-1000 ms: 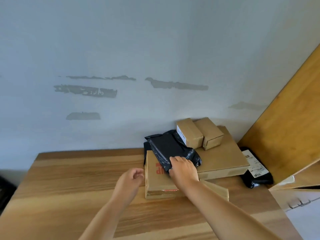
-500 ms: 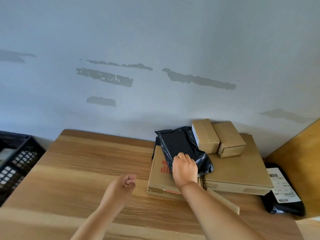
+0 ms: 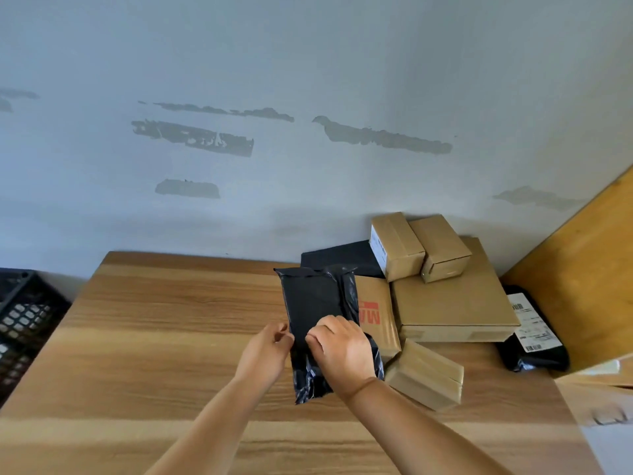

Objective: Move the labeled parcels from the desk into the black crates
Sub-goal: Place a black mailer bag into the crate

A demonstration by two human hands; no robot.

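While both hands close on it, the black poly mailer (image 3: 317,303) stands lifted at a tilt, its far edge raised toward the wall and its crinkled, glossy film bunched at the near end. The right hand (image 3: 344,351) lies over the bag's near-right part, fingers curled and pressing into the plastic — a firm grip. The left hand (image 3: 265,351) pinches the bag's left edge between thumb and fingertips.

Just right of the mailer, partly behind it, lies a flat cardboard box with red print (image 3: 375,313), matte and square-edged. Touching that box's right side sits a wide, flat brown carton (image 3: 452,303), and on the carton's far end rest two small oblong boxes side by side: the left small box (image 3: 394,246) with a white label on its end face, the right small box (image 3: 440,246) plain. Behind the mailer, against the wall, a second black flat parcel (image 3: 339,257) lies dull and smooth. Near-right of the mailer a slim taped box (image 3: 424,375) lies at an angle. Farthest right, a shiny black bag with a white printed label (image 3: 532,330) rests by a leaning wooden board (image 3: 582,286).

Everything sits on the counter (image 3: 154,337) — streaked wood grain. Far left of the mailer, beyond the counter's edge, a black lattice-walled crate (image 3: 24,317) shows.
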